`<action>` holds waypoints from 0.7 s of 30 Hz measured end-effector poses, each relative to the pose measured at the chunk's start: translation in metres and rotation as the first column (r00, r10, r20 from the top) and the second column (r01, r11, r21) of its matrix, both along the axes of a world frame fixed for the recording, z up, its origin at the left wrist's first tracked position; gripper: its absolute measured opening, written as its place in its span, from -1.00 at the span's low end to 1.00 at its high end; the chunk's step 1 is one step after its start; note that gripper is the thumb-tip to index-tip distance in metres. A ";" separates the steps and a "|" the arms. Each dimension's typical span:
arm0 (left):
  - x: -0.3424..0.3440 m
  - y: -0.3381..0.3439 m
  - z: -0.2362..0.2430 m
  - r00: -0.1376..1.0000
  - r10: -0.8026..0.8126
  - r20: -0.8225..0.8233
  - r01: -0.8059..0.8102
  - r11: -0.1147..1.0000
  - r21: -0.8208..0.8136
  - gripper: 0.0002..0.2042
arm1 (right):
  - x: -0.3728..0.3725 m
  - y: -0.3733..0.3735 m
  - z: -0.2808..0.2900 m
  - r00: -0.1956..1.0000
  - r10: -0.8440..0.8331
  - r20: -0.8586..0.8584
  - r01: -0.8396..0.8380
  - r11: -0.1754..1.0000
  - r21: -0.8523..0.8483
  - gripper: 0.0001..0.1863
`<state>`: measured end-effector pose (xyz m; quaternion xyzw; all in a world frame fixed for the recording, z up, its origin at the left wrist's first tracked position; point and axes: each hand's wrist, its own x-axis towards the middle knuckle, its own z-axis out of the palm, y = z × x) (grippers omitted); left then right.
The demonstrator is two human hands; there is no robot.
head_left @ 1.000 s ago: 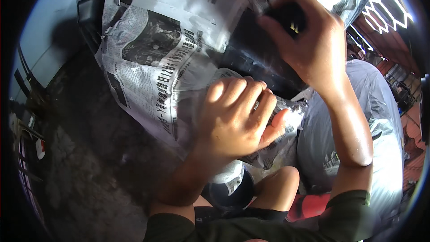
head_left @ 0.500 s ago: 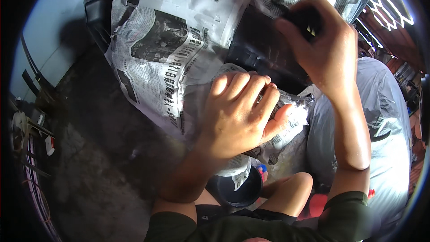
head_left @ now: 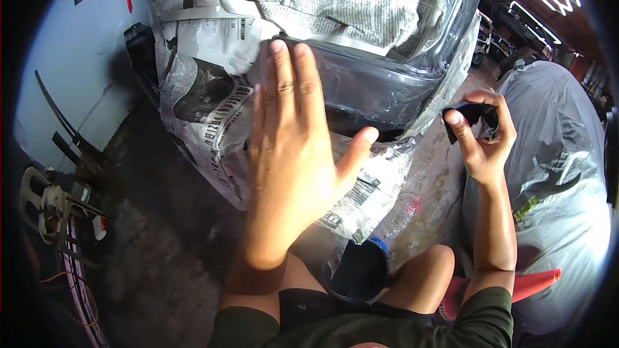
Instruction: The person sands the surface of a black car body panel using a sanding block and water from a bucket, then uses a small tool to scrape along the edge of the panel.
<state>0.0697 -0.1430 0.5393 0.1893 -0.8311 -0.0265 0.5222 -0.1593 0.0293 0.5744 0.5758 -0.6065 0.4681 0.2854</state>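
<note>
A glossy dark vehicle-like panel (head_left: 387, 84) shows between sheets of newspaper (head_left: 219, 35) that cover the surface around it. My left hand (head_left: 293, 148) lies flat, fingers straight and thumb spread, with its fingertips at the panel's left end. Off to the right, away from the panel, my right hand (head_left: 490, 138) grips a curled black sheet (head_left: 476, 113) that resembles sandpaper, between thumb and fingers. Another newspaper flap (head_left: 380, 187) hangs below the panel's lower edge. The panel has wet-looking streaks and reflections.
Between my knees stands a dark bucket (head_left: 386, 254) with a blue rim. Grey plastic sheeting (head_left: 548, 148) drapes a bulky thing at the right, beside an orange-red cone (head_left: 538, 283) lying over. Thin dark strips (head_left: 58, 106) lean near the wall at left.
My right hand has left the panel and moved right and down with the black sheet. My left hand has reached forward and flattened out at the panel. The view has shifted.
</note>
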 end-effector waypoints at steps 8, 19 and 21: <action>-0.003 0.012 -0.015 0.988 -0.143 0.060 0.154 0.936 -0.318 -0.48 | -0.007 -0.046 0.028 0.915 0.174 -0.363 -0.223 0.970 -0.096 -0.63; 0.002 0.000 -0.042 0.980 -0.120 -0.161 0.079 0.967 -0.242 -0.57 | 0.044 -0.078 0.055 0.885 0.223 -0.409 -0.210 0.975 0.077 -0.67; 0.005 0.000 -0.039 0.978 -0.111 -0.175 0.062 0.962 -0.267 -0.57 | 0.018 -0.055 0.049 0.885 0.236 -0.401 -0.226 0.971 0.072 -0.65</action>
